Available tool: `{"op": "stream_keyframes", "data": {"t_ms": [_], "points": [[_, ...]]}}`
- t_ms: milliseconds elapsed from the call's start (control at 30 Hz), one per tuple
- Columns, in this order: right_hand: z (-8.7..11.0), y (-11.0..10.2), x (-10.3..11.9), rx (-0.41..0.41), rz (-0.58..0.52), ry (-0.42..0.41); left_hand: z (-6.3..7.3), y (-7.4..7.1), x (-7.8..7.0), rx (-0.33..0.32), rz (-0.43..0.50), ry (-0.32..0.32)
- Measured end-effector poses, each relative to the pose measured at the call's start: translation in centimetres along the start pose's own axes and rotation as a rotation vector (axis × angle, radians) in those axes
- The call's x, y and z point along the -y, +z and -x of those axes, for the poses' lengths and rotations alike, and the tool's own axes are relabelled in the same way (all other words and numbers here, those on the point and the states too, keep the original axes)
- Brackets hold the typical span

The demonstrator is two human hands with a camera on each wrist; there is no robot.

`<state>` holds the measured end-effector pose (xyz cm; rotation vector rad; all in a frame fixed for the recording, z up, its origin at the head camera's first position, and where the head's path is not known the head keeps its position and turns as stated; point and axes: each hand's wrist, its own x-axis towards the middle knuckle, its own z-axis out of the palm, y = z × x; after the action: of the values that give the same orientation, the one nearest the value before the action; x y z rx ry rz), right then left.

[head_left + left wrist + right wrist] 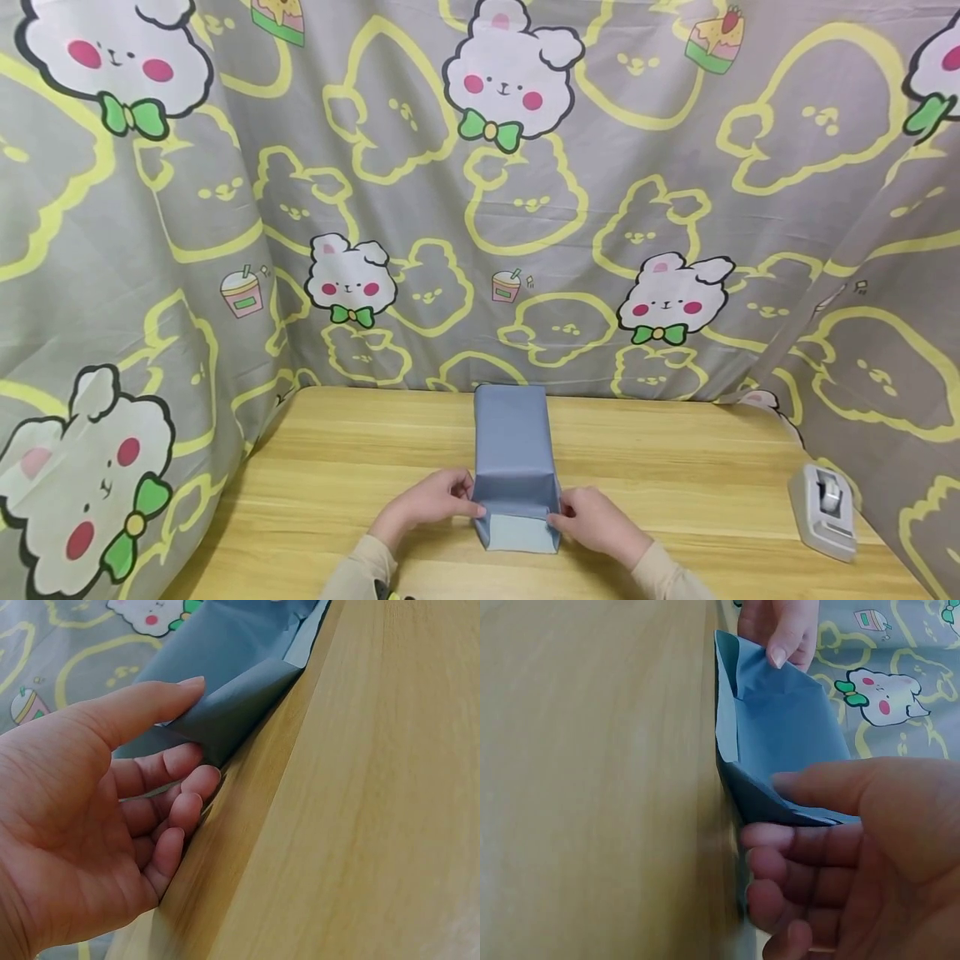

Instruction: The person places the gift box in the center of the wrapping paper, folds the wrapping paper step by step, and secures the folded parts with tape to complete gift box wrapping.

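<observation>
A box-shaped bundle in blue-grey wrapping paper (513, 429) lies lengthwise on the table, its near end folded inward. A paler paper flap (519, 535) spreads toward the near side. My left hand (435, 498) pinches the left side fold of the paper; in the left wrist view its thumb (169, 701) lies on the inner face, with the fingers underneath. On the opposite fold, my right hand (840, 847) grips the paper between thumb and index finger, its other fingers curled below. Whatever the paper covers is hidden.
A white and grey tape dispenser (825, 512) stands on the right of the wooden table (360, 442). Grey curtains (420, 208) with rabbit prints hang behind and along both sides. A small dark and yellow object (386, 592) shows at the bottom edge beside the left sleeve.
</observation>
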<state>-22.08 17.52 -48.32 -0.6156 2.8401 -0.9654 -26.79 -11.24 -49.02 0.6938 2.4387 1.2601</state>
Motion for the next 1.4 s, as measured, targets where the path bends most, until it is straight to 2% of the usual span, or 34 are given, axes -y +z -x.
{"op": "stream_keyframes", "data": {"t_ms": [167,267,400,600,700,867,933,1033,1100,1167,1233,1300,1333,1400], "points": [[0.2,0.2,0.0,0.023,0.008,0.007,0.3,0.0,-0.7,0.029,-0.087,-0.016],[0.4,0.3,0.1,0.027,-0.006,0.005,0.6,0.1,-1.3,0.052,-0.101,-0.027],[0.5,0.4,0.2,0.043,-0.008,0.021,0.9,0.4,-2.1,0.037,-0.12,-0.036],[0.6,0.5,0.2,0.046,-0.01,0.015,0.9,1.3,-2.7,-0.028,-0.189,-0.08],[0.5,0.4,0.3,0.044,-0.042,0.05,0.7,1.6,-2.7,-0.053,-0.213,-0.093],[0.0,0.3,0.0,-0.022,-0.049,0.125,0.6,2.0,-2.7,-0.117,-0.252,-0.098],[-0.3,0.5,-0.2,-0.052,-0.035,0.127,0.6,2.1,-2.7,-0.143,-0.255,-0.096],[-0.4,0.5,-0.3,-0.054,-0.04,0.125,0.7,2.1,-2.9,-0.173,-0.257,-0.109],[-0.4,0.3,-0.2,-0.047,-0.047,0.132,0.7,2.1,-3.2,-0.217,-0.269,-0.14],[-0.3,0.0,0.0,-0.055,-0.042,0.137,0.5,2.0,-3.6,-0.298,-0.315,-0.158],[-0.3,-0.3,0.2,-0.093,-0.016,0.144,0.1,2.0,-4.2,-0.387,-0.367,-0.133],[-0.5,-0.5,0.4,-0.158,0.03,0.141,-0.4,1.9,-4.7,-0.445,-0.429,-0.057],[-0.6,-0.5,0.4,-0.191,0.061,0.135,-0.7,1.9,-5.0,-0.454,-0.464,-0.005],[-0.9,-0.5,0.4,-0.246,0.117,0.126,-1.3,1.8,-5.3,-0.43,-0.533,0.106]]}}
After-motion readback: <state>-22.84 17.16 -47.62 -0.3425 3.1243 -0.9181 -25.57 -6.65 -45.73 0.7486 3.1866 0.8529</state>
